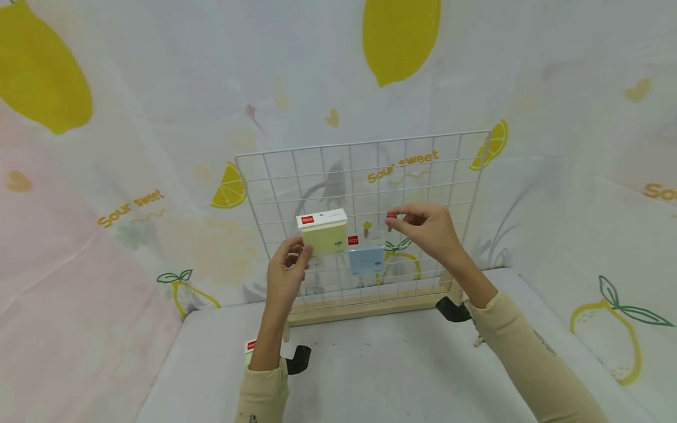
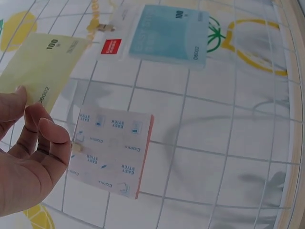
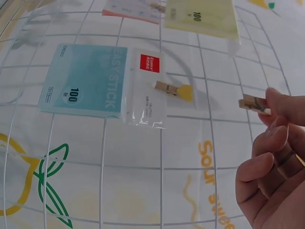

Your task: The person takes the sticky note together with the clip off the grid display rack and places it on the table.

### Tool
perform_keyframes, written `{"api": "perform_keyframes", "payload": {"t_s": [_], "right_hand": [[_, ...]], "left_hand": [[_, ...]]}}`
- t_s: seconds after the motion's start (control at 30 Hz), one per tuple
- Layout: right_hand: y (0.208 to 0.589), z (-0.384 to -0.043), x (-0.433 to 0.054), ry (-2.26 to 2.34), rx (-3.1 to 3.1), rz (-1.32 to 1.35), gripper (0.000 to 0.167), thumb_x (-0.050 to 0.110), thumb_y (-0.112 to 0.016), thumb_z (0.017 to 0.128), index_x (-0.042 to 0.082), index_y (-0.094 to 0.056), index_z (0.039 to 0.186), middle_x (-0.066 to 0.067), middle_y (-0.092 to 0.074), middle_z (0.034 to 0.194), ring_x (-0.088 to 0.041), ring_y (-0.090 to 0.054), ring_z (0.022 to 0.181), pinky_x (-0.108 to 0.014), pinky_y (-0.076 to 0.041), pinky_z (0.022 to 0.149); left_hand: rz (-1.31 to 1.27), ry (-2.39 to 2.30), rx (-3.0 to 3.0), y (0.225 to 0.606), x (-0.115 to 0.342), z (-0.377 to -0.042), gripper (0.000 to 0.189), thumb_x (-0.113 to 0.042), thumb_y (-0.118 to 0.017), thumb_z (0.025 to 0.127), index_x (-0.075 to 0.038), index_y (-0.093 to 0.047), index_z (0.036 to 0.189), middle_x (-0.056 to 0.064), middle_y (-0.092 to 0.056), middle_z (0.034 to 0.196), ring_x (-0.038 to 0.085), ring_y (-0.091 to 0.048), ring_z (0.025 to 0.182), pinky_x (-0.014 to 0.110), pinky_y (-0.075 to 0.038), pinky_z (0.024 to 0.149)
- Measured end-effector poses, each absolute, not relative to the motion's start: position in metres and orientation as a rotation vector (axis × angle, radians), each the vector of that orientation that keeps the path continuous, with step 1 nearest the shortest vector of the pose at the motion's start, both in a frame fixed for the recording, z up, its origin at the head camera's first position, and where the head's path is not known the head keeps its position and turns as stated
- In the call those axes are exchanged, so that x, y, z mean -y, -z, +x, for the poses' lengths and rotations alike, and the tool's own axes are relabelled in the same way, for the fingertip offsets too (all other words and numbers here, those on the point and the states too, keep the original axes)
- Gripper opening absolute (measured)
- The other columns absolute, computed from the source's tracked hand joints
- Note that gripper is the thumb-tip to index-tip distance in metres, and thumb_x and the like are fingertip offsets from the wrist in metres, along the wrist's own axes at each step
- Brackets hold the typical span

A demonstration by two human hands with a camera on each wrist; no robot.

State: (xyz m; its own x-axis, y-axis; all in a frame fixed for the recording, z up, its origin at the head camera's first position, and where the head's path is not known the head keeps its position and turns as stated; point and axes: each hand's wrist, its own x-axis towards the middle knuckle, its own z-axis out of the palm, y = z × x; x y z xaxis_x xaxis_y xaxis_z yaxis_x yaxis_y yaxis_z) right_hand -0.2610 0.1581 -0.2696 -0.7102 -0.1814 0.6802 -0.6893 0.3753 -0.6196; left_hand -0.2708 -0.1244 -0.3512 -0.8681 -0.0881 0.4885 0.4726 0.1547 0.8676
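Note:
My left hand [image 1: 285, 273] pinches a yellow sticky note pack [image 1: 324, 239] by its lower left edge, thumb on the front, in front of the wire grid. Between the thumb and fingertips of my right hand [image 1: 428, 229] is a small wooden clothespin [image 3: 250, 102], level with the pack and to its right. A blue sticky note pack [image 1: 367, 260] hangs on the grid, held at its clear top by a clothespin with a yellow heart [image 3: 183, 92]. Another pack with a printed white face and pink edge [image 2: 112, 150] hangs there too, mostly hidden behind my left hand in the head view.
The white wire grid [image 1: 322, 167] stands upright on a wooden base [image 1: 370, 308] at the table's back, before a lemon-print cloth. Another pack [image 1: 250, 346] lies on the white table [image 1: 370, 376], partly covered by my left forearm. A small wooden piece [image 1: 478, 341] lies near my right sleeve.

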Motion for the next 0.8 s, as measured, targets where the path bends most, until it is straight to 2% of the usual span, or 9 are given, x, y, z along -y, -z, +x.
{"api": "perform_keyframes", "payload": {"t_s": [0.2,0.27,0.57,0.8], "right_hand": [[0.291,-0.283,-0.169,-1.332,2.137,0.741,0.015,0.009,-0.076,0.087,0.002,-0.077,0.101,-0.006,-0.07,0.074,-0.012,-0.043,0.05,-0.024,-0.031,0.045],[0.295,-0.287,-0.172,-1.327,2.134,0.742,0.016,0.012,-0.077,0.087,0.004,-0.077,0.101,-0.003,-0.07,0.074,-0.012,-0.044,0.05,-0.024,-0.032,0.045],[0.291,-0.27,-0.172,-1.278,2.119,0.743,0.015,-0.003,-0.075,0.084,-0.006,-0.074,0.099,-0.015,-0.069,0.074,-0.012,-0.044,0.051,-0.022,-0.032,0.046],[0.287,-0.254,-0.175,-1.268,2.14,0.73,0.013,-0.006,-0.074,0.084,-0.007,-0.074,0.097,-0.012,-0.065,0.066,-0.009,-0.04,0.05,-0.023,-0.03,0.046]], "left_hand": [[-0.336,1.784,2.053,0.333,0.128,-0.247,0.02,-0.008,-0.063,0.097,0.001,-0.06,0.116,0.013,-0.054,0.098,0.024,-0.05,0.076,0.02,-0.041,0.057],[-0.344,1.789,2.05,0.336,0.132,-0.248,0.021,-0.006,-0.062,0.097,0.002,-0.06,0.116,0.012,-0.054,0.098,0.023,-0.051,0.076,0.02,-0.041,0.057],[-0.358,1.784,1.99,0.361,0.154,-0.262,0.024,-0.017,-0.067,0.096,-0.005,-0.063,0.116,0.011,-0.054,0.098,0.022,-0.054,0.074,0.021,-0.043,0.056],[-0.338,1.808,1.971,0.365,0.164,-0.258,0.023,-0.015,-0.067,0.096,-0.003,-0.063,0.115,0.011,-0.053,0.098,0.021,-0.055,0.073,0.021,-0.044,0.056]]}}
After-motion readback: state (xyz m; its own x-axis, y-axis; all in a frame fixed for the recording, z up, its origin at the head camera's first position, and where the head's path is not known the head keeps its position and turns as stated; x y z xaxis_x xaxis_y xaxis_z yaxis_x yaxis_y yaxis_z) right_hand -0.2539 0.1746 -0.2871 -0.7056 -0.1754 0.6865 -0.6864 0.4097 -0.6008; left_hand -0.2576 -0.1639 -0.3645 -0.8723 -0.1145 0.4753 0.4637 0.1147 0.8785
